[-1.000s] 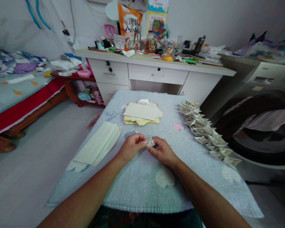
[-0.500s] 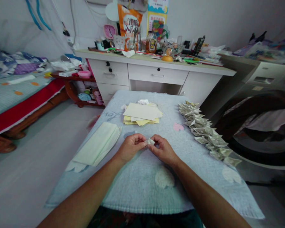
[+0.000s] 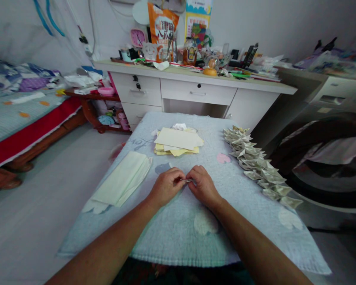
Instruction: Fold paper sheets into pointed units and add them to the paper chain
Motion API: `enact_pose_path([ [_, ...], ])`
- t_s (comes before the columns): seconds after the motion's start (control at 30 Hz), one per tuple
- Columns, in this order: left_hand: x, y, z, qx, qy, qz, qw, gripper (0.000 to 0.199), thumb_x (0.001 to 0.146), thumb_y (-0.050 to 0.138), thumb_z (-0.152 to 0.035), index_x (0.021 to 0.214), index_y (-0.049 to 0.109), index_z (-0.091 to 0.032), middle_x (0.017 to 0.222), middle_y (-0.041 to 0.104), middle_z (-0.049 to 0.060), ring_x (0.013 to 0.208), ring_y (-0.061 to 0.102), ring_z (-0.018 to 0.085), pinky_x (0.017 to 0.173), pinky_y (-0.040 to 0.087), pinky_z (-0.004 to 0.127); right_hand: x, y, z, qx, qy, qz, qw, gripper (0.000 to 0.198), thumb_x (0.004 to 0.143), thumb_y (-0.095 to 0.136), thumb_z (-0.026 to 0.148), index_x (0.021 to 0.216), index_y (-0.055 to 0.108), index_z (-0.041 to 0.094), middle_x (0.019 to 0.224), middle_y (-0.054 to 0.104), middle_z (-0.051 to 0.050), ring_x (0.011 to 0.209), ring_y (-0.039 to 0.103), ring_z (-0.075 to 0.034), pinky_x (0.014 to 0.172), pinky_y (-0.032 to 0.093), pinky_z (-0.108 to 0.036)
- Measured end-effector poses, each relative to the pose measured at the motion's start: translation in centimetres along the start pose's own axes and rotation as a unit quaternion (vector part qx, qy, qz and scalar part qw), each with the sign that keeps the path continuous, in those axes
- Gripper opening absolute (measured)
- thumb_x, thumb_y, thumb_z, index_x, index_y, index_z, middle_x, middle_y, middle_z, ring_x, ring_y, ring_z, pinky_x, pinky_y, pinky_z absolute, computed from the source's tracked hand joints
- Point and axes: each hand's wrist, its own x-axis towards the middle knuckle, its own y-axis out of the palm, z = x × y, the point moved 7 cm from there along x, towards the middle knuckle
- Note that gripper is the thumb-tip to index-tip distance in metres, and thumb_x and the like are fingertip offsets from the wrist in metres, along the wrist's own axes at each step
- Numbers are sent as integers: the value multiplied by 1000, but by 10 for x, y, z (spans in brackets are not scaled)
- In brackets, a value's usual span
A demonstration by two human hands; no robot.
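Note:
Between my two hands, over the middle of the cloth-covered table, is a small folded piece of paper (image 3: 187, 180), seen nearly edge-on. My left hand (image 3: 168, 184) pinches its left end between thumb and fingers. The right end is pinched by my right hand (image 3: 202, 184), and the two hands almost touch. My fingers hide most of the paper. Beyond them lies a stack of cream and yellow paper sheets (image 3: 178, 138). To the left rests a folded pale green sheet bundle (image 3: 120, 180). Along the right side stand rows of folded paper pieces (image 3: 255, 164) with pointed tips.
A light blue cloth (image 3: 166, 229) covers the table. Behind it stands a white desk (image 3: 195, 85) crowded with jars, a snack bag (image 3: 161, 29) and a pink clock (image 3: 137, 37). A washing machine (image 3: 335, 95) is at the right, a bed (image 3: 26, 107) at the left.
The small folded paper has tilted from showing its flat face to nearly edge-on. My fingers have curled closer together around it, and both hands stay in about the same place.

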Motion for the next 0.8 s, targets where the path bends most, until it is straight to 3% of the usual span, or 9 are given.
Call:
enact_pose_path([
  [0.13, -3, 6, -2, 67, 32, 39, 996, 13, 79, 53, -8, 72, 58, -17, 76, 59, 1, 73, 55, 13, 68, 41, 24, -2, 8, -2, -34, 1, 57, 998, 23, 71, 52, 1, 85, 57, 19, 82, 55, -3, 82, 46, -19, 76, 35, -31],
  [0.33, -5, 8, -4, 147, 61, 66, 985, 13, 76, 56, -6, 73, 61, -18, 77, 64, 2, 79, 54, 17, 75, 40, 29, -5, 4, -4, 2, 15, 86, 996, 18, 73, 58, 4, 84, 57, 18, 84, 57, -3, 82, 47, -18, 76, 35, -29],
  [0.8, -10, 11, -2, 159, 83, 102, 978, 9, 82, 59, -17, 77, 66, -20, 83, 67, 3, 83, 59, 18, 77, 41, 30, -10, 1, -1, -21, -18, 108, 994, 12, 79, 64, 7, 82, 66, 19, 81, 62, -4, 83, 51, -18, 77, 35, -31],
])
